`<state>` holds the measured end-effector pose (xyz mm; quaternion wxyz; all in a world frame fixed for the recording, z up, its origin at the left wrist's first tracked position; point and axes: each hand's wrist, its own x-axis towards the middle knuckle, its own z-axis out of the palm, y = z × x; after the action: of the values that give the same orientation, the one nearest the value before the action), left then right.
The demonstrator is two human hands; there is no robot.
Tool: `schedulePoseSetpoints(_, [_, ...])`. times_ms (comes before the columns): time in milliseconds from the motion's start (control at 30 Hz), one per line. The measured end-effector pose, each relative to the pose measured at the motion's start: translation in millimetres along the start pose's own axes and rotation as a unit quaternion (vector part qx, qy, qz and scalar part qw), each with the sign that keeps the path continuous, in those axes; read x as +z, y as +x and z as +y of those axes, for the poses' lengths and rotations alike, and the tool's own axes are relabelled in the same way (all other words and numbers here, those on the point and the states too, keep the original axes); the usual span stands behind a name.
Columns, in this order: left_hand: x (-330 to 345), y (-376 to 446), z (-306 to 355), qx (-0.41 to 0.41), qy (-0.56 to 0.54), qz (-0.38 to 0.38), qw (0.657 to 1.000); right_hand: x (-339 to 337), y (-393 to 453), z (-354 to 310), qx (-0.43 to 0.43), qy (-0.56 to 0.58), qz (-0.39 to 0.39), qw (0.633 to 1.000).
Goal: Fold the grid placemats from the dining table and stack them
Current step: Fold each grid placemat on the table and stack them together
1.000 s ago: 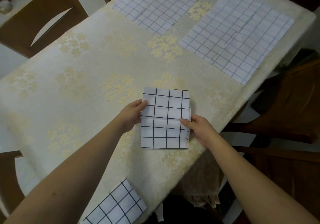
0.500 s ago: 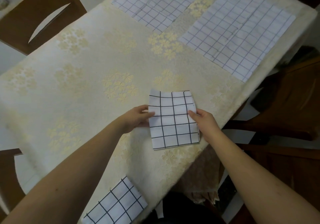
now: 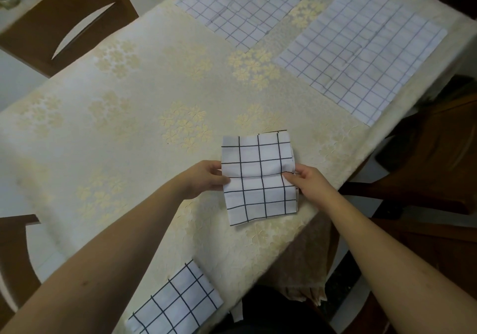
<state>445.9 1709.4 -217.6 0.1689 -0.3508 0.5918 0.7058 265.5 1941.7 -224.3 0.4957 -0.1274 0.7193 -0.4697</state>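
A folded white placemat with a black grid (image 3: pixel 259 178) lies near the table's right edge. My left hand (image 3: pixel 206 178) pinches its left edge at mid-height, and my right hand (image 3: pixel 307 181) pinches its right edge; a crease bulges across the middle between them. Another folded grid placemat (image 3: pixel 178 305) sits at the near table edge. Two unfolded grid placemats lie flat at the far end, one at the back centre (image 3: pixel 245 0), one at the back right (image 3: pixel 361 49).
The table wears a cream tablecloth with yellow flowers (image 3: pixel 116 116). Brown wooden chairs stand at the far left (image 3: pixel 64 15), near left (image 3: pixel 15 251) and right (image 3: pixel 426 165).
The folded placemat has shifted slightly away from me and turned a little. Both hands moved with it and now pinch its side edges, raising a crease across its middle.
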Motion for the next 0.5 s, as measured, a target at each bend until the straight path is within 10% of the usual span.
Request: schedulePoseSetpoints(500, [9.1, -6.6, 1.5, 0.001, -0.067, 0.06, 0.996, 5.5, 4.1, -4.0, 0.101, 0.216, 0.083, 0.968])
